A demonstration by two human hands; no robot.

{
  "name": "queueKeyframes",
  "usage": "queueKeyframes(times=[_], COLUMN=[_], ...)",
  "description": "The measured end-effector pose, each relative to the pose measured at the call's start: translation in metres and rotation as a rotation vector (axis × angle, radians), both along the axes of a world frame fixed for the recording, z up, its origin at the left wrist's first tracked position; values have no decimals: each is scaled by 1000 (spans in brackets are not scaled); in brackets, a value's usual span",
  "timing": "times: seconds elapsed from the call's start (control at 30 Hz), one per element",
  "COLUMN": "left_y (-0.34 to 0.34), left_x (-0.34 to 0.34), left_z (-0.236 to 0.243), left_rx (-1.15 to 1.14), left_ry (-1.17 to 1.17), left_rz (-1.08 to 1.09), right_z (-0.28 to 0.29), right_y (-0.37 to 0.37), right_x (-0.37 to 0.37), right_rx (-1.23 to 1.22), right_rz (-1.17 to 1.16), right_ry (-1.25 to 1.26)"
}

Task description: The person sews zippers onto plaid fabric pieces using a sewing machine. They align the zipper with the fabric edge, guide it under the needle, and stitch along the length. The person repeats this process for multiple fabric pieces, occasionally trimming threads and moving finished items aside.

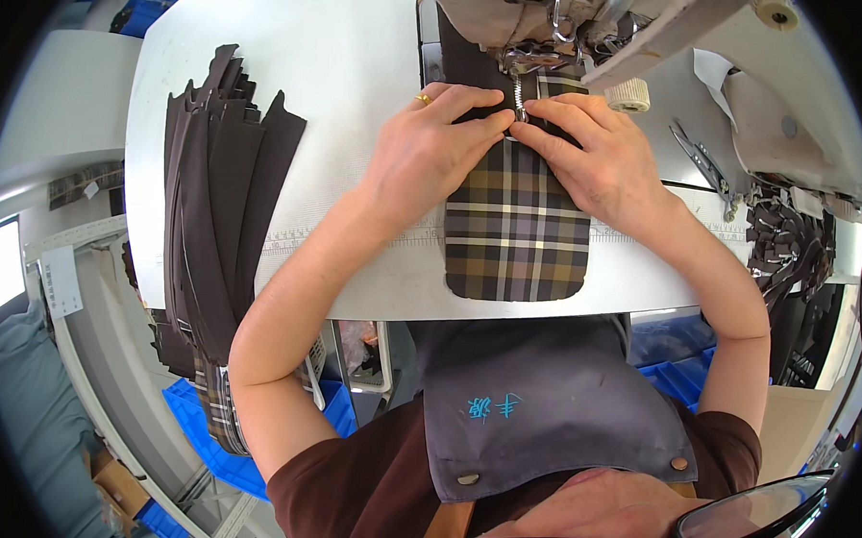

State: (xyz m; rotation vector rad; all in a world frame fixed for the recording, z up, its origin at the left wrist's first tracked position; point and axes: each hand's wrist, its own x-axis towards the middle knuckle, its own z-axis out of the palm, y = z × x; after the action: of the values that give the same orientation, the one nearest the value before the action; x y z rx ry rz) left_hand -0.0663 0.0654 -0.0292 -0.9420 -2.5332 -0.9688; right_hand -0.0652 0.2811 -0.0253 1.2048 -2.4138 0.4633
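A plaid fabric piece (516,244) with rounded lower corners lies under the sewing machine head (519,23), with a dark fabric piece (464,54) and a silver zipper (518,88) at its upper part, just below the presser foot (527,62). My left hand (422,153), a ring on one finger, presses the dark fabric beside the zipper with bent, closed fingers. From the other side, my right hand (599,156) has its fingers together on the fabric at the zipper's lower end. The two sets of fingertips nearly meet there, partly covering the zipper.
Dark fabric strips (217,202) are piled at the table's (334,63) left, hanging over its front edge. Metal scissors or snips (701,151) and a bundle of zipper parts (783,236) lie at the right. Blue bins (240,453) sit below the table.
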Motion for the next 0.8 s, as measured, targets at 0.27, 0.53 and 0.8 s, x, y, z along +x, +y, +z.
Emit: queueKeyframes(times=[0.27,0.53,0.8], left_y=[-1,-4,0], left_x=[-25,-26,-28], left_z=[-5,-4,1], left_rx=[7,51,29], left_ry=[61,-41,-70], left_rz=[8,-3,-5], right_z=[-9,18,24], right_y=[0,15,12], right_x=[-17,-4,-40], right_rx=[-9,-513,-714], right_rz=[-64,-433,-282], right_ry=[29,-992,-1337])
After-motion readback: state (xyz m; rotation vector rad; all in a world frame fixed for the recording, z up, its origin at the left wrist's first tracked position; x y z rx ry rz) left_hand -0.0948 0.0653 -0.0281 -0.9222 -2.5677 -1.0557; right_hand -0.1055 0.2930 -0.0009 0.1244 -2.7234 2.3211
